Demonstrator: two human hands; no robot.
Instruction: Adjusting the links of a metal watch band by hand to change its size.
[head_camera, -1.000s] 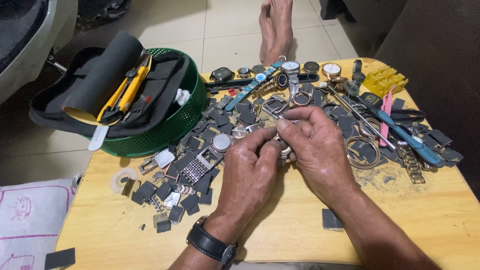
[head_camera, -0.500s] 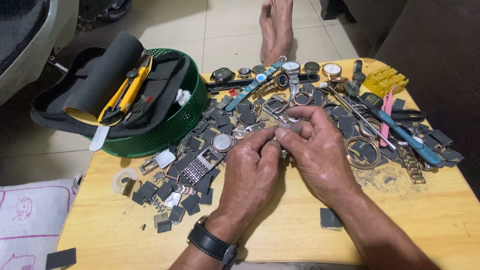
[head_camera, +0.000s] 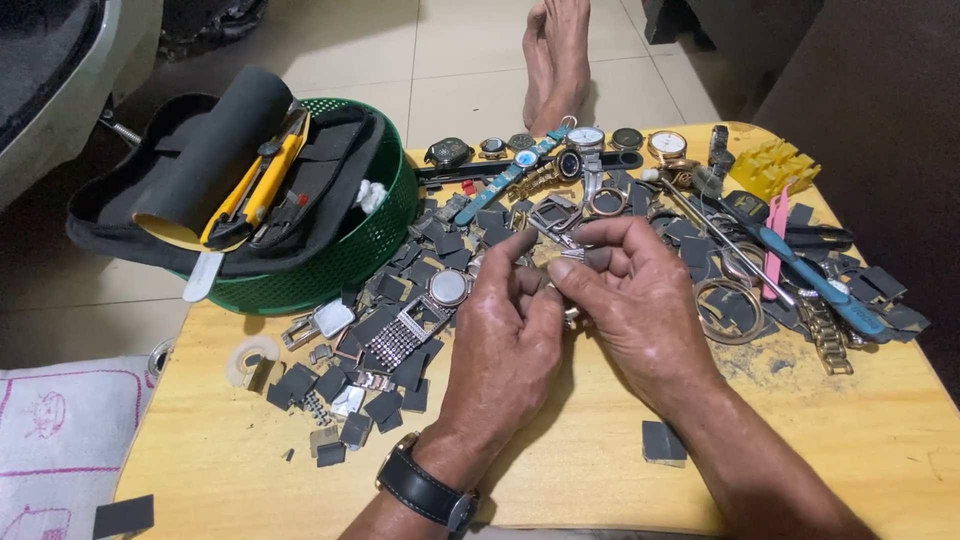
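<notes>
On the far left a white cushion (head_camera: 55, 450) with pink lines is sitting beside the yellow desk (head_camera: 560, 480); next to it a green basket (head_camera: 350, 250) is resting on the desk's back corner, and it is carrying a black pouch (head_camera: 200, 160) with a yellow knife (head_camera: 255, 185) lying on top; just in front of the basket many small dark pads (head_camera: 330, 385) are lying in a loose pile, and a square silver watch (head_camera: 410, 325) is lying among them.

In the middle the two hands are meeting over the desk; the left hand (head_camera: 505, 345), with a black wrist watch (head_camera: 425, 490) on its arm, is curling closed, and its fingertips are pinching a small silver watch part (head_camera: 568, 252); the right hand (head_camera: 640, 300) is closing its thumb and first finger on the same part from the other side; the part is so small that I cannot tell just what it is; it is being held in the air, above the pile and near the middle of the desk.

To do this well, I think both hands should be keeping a soft, steady pinch and staying low over the desk, so the tiny part is not flying off into the pile; slow moves are looking safest.

On the right a blue tool (head_camera: 810, 280) and a pink stick (head_camera: 775, 240) are lying side by side, and a gold ring (head_camera: 730, 310) is lying near them; at the back a row of watches (head_camera: 590, 140) is lying along the edge, and two bare feet (head_camera: 560, 50) are resting on the floor behind.
</notes>
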